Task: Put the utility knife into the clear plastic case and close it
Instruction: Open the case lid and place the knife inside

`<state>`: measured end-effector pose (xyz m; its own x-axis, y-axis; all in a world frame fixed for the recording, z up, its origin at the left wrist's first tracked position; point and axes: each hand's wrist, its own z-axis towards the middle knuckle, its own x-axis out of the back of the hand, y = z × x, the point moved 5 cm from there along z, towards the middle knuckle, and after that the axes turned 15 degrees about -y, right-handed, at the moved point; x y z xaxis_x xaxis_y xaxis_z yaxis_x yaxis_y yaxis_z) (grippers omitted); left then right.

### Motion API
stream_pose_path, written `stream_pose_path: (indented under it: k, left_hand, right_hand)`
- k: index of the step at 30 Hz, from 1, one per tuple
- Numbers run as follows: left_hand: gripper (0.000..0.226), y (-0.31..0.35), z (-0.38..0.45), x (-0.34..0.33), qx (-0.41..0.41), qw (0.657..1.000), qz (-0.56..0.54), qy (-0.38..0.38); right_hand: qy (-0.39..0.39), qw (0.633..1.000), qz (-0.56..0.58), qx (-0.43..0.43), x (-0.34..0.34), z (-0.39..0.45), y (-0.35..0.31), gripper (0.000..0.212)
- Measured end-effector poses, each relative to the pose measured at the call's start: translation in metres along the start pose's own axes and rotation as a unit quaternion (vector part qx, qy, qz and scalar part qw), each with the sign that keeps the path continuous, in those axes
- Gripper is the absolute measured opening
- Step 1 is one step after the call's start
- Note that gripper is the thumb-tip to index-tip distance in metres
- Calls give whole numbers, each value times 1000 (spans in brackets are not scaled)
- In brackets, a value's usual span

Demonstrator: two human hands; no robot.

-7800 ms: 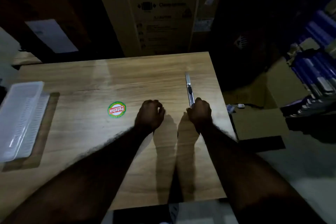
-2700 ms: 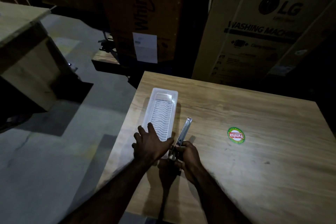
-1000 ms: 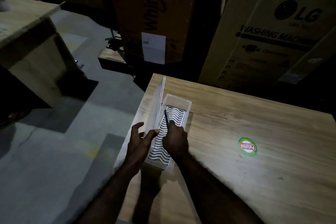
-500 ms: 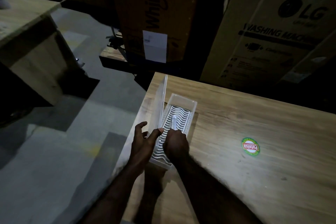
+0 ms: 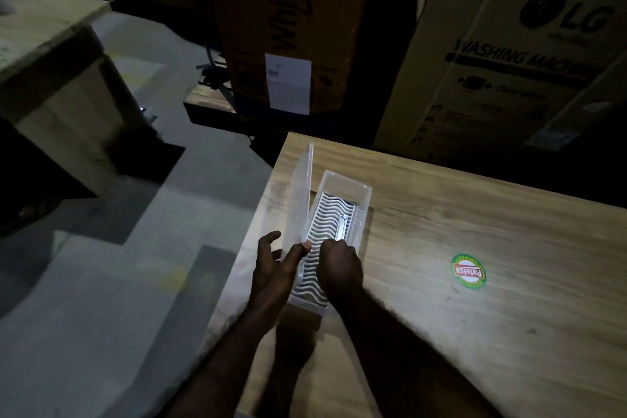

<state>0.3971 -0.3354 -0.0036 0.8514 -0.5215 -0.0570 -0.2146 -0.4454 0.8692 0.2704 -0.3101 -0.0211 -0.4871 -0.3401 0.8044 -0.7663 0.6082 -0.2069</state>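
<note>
Bare, lightly haired forearms [image 5: 237, 343] lead to the bare left hand [image 5: 274, 270] and right hand [image 5: 341, 268].

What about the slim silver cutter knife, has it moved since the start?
Yes. The slim silver cutter knife crossed from one side of the round green-and-red sticker to the other, into the clear plastic box, held by the right hand.

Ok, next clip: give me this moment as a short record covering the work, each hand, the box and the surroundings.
work: laying a metal cutter into a clear plastic box
left hand: holds the lid upright, thumb at its near edge
right hand: grips the cutter's near end, inside the box
cutter: lengthwise over the wavy insert
box: by the left edge of the wooden table
nearby: round sticker on the table; large cartons behind
</note>
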Motion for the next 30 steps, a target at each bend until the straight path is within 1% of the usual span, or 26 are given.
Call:
stream_pose_path:
  k: [4,7,9,11,13,17,19,20,21,24,27,30]
  left_hand:
    - [55,-3,3,-1,3,1000,17,-1]
    - [62,-2,2,0,2,999,41,5]
    - [67,1,1,0,-2,997,70,6]
    - [76,1,0,0,-6,993,116,12]
    - [84,0,-2,-3,-6,987,163,14]
    - [90,0,-7,-20,-28,968,250,-1]
    - [92,0,-10,-29,-42,954,296,10]
    - [94,-2,-10,-32,-45,949,311,16]
    - [96,-4,-10,-35,-43,945,323,21]
    - [99,-10,-10,-42,-40,930,362,43]
    - [100,-15,-12,-48,-41,913,402,64]
    - [100,-19,-11,-53,-39,896,436,76]
  right_hand:
    - [10,999,38,2,5,-1,2,22]
    - [51,990,128,-7,19,-3,6,20]
    - [90,973,210,-35,29,-3,16,20]
    - [140,943,291,-77,38,-5,35,19]
    - [160,915,359,-89,41,-7,53,15]
    - [107,867,473,-110,15,19,85,16]
    - [102,853,501,-103,-4,39,102,16]
    - [103,847,512,-95,-6,40,104,12]
    - [102,839,526,-90,-3,34,103,8]
    - [100,818,561,-81,18,5,87,15]
    - [102,805,579,-82,20,1,86,14]
    - [103,812,569,-75,18,4,88,13]
